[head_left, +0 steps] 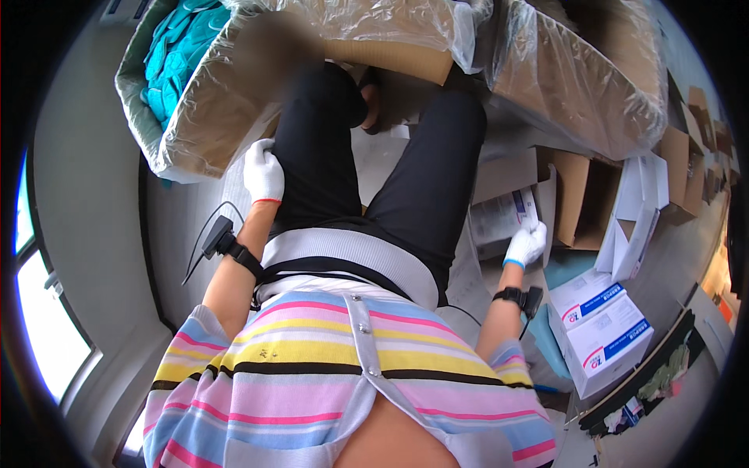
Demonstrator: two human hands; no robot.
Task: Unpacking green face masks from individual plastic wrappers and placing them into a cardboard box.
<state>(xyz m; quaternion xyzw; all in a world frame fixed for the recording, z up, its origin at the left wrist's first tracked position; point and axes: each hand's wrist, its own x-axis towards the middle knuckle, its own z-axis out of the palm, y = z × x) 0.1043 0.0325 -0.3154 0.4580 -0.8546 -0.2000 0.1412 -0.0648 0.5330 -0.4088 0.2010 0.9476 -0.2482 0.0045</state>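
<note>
Upper left of the frame: big cardboard carton (211, 117) lined with clear plastic, heaped with teal gloves (175, 54). Just below it, left hand (264, 173) in a white glove, resting flat against the black trouser thigh (316, 148), fingers loosely curled, gripping nothing. Black wrist device (219, 237) strapped on that forearm, thin cable trailing down. Centre bottom: striped top (351, 366) in pink, yellow, blue bands, filling the lower frame. Upper centre and upper right: second plastic-lined carton (577, 78), tilted. Right of centre: right hand (525, 243), white-gloved, fingers closed on the edge of a small white printed packet (503, 217), held against an open brown cardboard box (581, 199) in the middle right of the frame. Black strap on that wrist too. Lower right: two white boxes with blue and red print (605, 324), side by side on the floor, just beside the right forearm. Far right edge: more flattened cardboard, blurred.
</note>
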